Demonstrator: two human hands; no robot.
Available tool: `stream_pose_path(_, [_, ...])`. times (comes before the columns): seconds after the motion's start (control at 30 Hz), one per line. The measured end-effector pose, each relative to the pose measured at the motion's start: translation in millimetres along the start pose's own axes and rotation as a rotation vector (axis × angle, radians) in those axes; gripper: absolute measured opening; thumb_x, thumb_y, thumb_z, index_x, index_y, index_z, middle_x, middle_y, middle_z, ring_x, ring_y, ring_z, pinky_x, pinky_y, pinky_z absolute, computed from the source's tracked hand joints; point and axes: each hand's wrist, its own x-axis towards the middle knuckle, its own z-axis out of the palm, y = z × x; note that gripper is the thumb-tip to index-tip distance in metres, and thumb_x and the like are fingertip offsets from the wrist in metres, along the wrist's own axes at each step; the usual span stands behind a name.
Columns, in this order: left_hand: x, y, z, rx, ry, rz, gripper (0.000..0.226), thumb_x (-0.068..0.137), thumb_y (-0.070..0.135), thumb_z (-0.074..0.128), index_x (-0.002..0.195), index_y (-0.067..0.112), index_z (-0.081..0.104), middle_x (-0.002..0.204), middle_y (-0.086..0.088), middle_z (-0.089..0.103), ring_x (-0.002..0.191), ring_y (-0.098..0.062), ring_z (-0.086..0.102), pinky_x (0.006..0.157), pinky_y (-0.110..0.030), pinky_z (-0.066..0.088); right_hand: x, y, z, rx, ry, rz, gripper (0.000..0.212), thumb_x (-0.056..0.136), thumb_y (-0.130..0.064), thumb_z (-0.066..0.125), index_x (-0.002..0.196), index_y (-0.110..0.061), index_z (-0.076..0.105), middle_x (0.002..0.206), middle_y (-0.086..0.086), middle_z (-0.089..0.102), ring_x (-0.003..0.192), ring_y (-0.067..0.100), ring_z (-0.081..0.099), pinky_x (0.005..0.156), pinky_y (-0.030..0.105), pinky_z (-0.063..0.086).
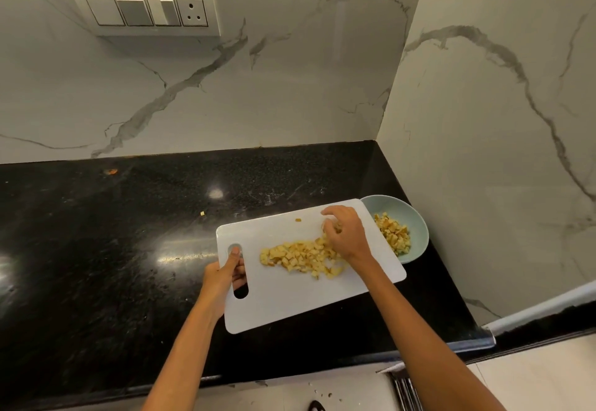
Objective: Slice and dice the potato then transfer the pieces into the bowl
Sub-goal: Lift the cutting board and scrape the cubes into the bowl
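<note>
A white cutting board [290, 297] is held over the black counter, its right end overlapping a pale green bowl [419, 226]. My left hand [222, 278] grips the board at its handle slot, thumb on top. A heap of yellow diced potato [300, 257] lies in the middle of the board. My right hand [346, 233] rests on the right end of the heap with fingers curled over some pieces, close to the bowl. More diced potato [395, 233] lies inside the bowl.
The black stone counter [113, 249] stretches left and back to marble walls; the bowl sits in the right corner. One stray potato bit [202, 213] lies on the counter, another [298, 220] on the board. A switch panel [146, 10] hangs on the back wall.
</note>
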Motion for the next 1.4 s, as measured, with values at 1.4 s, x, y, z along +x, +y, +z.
stream_pose_path(1.4, [-10, 2, 3, 0.028, 0.003, 0.009, 0.032, 0.091, 0.033, 0.055, 0.080, 0.003, 0.058, 0.065, -0.008, 0.061, 0.047, -0.012, 0.062, 0.043, -0.020, 0.050, 2, 58, -60, -0.329, -0.041, -0.036, 0.015, 0.091, 0.002, 0.052, 0.092, 0.004, 0.067, 0.095, 0.019, 0.066, 0.092, 0.032, 0.058, 0.083, 0.037, 0.044])
